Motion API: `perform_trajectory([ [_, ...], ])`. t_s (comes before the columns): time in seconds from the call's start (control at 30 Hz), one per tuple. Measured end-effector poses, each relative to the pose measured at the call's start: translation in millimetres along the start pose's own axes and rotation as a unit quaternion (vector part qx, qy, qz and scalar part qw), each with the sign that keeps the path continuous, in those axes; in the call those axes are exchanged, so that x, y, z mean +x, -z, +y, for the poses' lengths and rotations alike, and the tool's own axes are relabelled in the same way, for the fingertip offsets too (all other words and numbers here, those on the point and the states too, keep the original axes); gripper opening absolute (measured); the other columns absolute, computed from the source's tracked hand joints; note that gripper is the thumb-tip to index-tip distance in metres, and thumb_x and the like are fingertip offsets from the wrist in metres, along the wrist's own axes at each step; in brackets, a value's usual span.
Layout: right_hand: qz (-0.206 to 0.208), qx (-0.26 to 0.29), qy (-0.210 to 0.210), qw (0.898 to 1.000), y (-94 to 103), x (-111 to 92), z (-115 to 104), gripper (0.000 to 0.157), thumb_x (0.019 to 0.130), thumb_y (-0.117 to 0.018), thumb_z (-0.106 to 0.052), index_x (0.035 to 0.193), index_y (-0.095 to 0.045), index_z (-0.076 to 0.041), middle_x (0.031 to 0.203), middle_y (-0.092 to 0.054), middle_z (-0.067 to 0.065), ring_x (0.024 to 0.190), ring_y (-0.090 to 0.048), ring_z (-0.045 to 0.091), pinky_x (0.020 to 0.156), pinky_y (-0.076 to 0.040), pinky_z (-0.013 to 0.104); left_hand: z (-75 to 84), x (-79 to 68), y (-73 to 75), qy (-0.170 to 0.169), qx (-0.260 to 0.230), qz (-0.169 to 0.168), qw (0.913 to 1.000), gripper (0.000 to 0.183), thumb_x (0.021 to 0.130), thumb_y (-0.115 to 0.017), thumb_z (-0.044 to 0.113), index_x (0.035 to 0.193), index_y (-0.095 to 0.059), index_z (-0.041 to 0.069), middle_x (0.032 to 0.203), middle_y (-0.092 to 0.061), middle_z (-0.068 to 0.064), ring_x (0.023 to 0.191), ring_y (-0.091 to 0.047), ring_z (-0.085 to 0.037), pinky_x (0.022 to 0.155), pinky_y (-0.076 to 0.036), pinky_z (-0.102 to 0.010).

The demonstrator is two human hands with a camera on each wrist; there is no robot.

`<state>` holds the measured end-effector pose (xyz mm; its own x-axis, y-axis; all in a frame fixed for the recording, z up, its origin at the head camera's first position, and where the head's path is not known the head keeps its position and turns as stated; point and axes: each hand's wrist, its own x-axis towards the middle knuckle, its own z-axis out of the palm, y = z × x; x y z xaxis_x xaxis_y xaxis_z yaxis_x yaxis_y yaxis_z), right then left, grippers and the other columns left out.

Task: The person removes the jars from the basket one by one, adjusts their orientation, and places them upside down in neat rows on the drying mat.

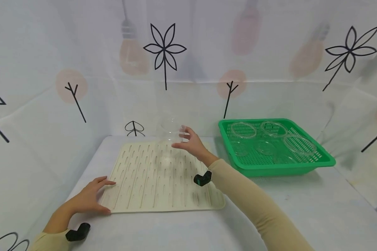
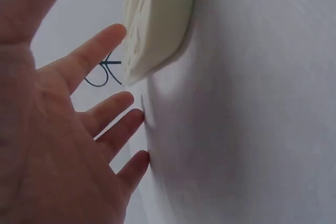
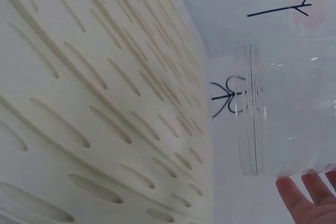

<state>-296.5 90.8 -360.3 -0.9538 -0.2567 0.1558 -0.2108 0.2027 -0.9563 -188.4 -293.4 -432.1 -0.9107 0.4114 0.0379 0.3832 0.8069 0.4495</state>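
Observation:
My right hand (image 1: 193, 143) grips a clear round container (image 1: 170, 130) by its right side, above the far part of the cream ribbed mat (image 1: 163, 181). In the right wrist view, the fingertips (image 3: 287, 190) touch the container's wall, and its ridged end (image 3: 251, 114) faces the mat side. The right thumb is hidden in that view. Fingers spread, my left hand (image 1: 89, 197) is at the mat's near left corner. The left wrist view shows its index fingertip (image 2: 119, 30) right at the mat's edge (image 2: 163, 30), with the other fingers apart and holding nothing.
A green perforated basket (image 1: 279, 170) stands on the right of the white-covered table (image 1: 176, 230). Inside it are several clear round containers, one with its rim (image 1: 300, 144) near the right side. A white patterned curtain (image 1: 194, 104) hangs behind the table.

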Motion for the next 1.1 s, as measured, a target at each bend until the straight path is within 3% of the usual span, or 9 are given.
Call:
perform_trajectory([
  [0.2,-0.01,0.006,-0.005,1.0,-10.2,4.3,4.1,0.086,0.074,-0.08,-0.017,0.143,-0.028,-0.02,0.141,-0.031,0.01,0.124,-0.043,0.029,0.093,-0.044,0.04,-3.6,-3.1,2.2,-0.005,-0.023,-0.024,0.9994,0.088,0.053,-0.085,0.05,0.124,-0.056,0.008,0.134,-0.038,-0.028,0.118,-0.034,-0.05,0.089,-0.031,-0.065],
  [0.4,-0.003,-0.006,-0.013,1.0,-23.2,10.9,6.5,0.086,0.074,-0.08,-0.019,0.144,-0.029,-0.019,0.135,-0.04,0.007,0.123,-0.043,0.025,0.093,-0.044,0.04,-2.9,-2.5,2.2,0.001,-0.028,-0.038,0.9989,0.088,0.054,-0.085,0.049,0.125,-0.055,0.006,0.135,-0.038,-0.028,0.119,-0.033,-0.05,0.09,-0.03,-0.066],
  [0.6,-0.006,-0.036,-0.032,0.999,-33.5,17.3,15.0,0.088,0.073,-0.08,-0.028,0.145,-0.029,-0.021,0.137,-0.043,0.006,0.119,-0.045,0.026,0.09,-0.045,0.042,-2.5,-2.6,0.5,0.012,-0.031,-0.039,0.9987,0.089,0.054,-0.085,0.049,0.126,-0.055,0.007,0.136,-0.037,-0.028,0.121,-0.031,-0.05,0.091,-0.029,-0.067],
  [0.93,0.006,0.0,-0.07,0.998,-60.6,24.3,19.3,0.093,0.072,-0.082,-0.024,0.146,-0.026,-0.02,0.14,-0.04,0.006,0.121,-0.044,0.028,0.076,-0.053,0.034,-2.2,-7.4,2.4,0.015,-0.028,-0.032,0.999,0.089,0.054,-0.085,0.049,0.127,-0.055,0.008,0.137,-0.037,-0.027,0.122,-0.031,-0.049,0.091,-0.029,-0.067],
  [1.1,0.03,-0.008,-0.083,0.996,-78.0,28.7,16.4,0.094,0.072,-0.082,-0.027,0.146,-0.025,-0.021,0.134,-0.042,0.013,0.11,-0.052,0.027,0.074,-0.053,0.032,-1.3,-6.3,3.0,0.008,-0.03,-0.031,0.9991,0.088,0.055,-0.084,0.049,0.128,-0.055,0.008,0.137,-0.036,-0.027,0.121,-0.031,-0.049,0.091,-0.029,-0.066],
])
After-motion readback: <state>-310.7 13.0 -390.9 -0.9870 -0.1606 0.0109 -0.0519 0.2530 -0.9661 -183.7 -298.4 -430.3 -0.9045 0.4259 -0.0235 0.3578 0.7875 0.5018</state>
